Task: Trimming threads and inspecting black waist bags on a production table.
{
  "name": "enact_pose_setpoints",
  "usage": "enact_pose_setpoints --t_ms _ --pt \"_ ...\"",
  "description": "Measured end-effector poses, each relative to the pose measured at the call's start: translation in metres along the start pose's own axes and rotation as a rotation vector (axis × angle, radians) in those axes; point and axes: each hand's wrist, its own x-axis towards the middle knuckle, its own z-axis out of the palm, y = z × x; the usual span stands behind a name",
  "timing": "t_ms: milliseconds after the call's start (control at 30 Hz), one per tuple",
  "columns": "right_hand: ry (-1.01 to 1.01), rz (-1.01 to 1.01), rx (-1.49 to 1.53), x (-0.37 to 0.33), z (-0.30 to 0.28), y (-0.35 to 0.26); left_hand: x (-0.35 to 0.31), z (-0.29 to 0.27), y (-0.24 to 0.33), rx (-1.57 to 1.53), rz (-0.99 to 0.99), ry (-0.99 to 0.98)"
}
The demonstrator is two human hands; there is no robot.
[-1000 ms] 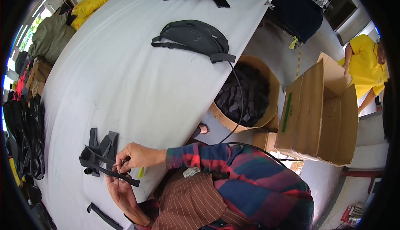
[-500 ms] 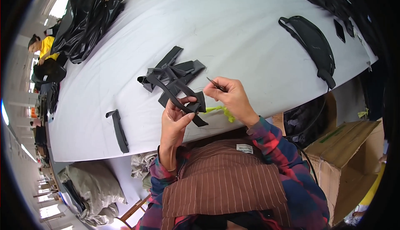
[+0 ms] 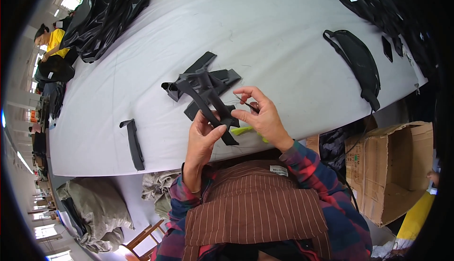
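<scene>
Nearest, a brown striped apron (image 3: 255,209) is seen at the edge of the table (image 3: 279,34). A black strap (image 3: 197,100) is pinched between the thumb and curled fingers of the left hand (image 3: 201,140). A small dark pointed tool (image 3: 251,106) is gripped in the partly curled right hand (image 3: 266,121), its thumb extended toward the strap; whether they touch cannot be told. A yellow-green strip (image 3: 242,130) is laid just below. Beyond the hands, more black straps (image 3: 228,77) are heaped. Farther right, a black pouch (image 3: 357,58) and a phone (image 3: 387,49) are placed near dark bags (image 3: 366,1).
</scene>
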Motion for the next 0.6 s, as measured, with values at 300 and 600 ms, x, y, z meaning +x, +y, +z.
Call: enact_pose_setpoints --t_ms 300,600 --pt "-0.083 0.077 0.108 0.001 0.023 0.020 0.000 0.003 -0.005 0.127 -0.051 0.082" --pt "-0.067 0.152 0.169 0.004 0.028 0.024 0.009 -0.028 -0.006 0.312 0.095 0.111"
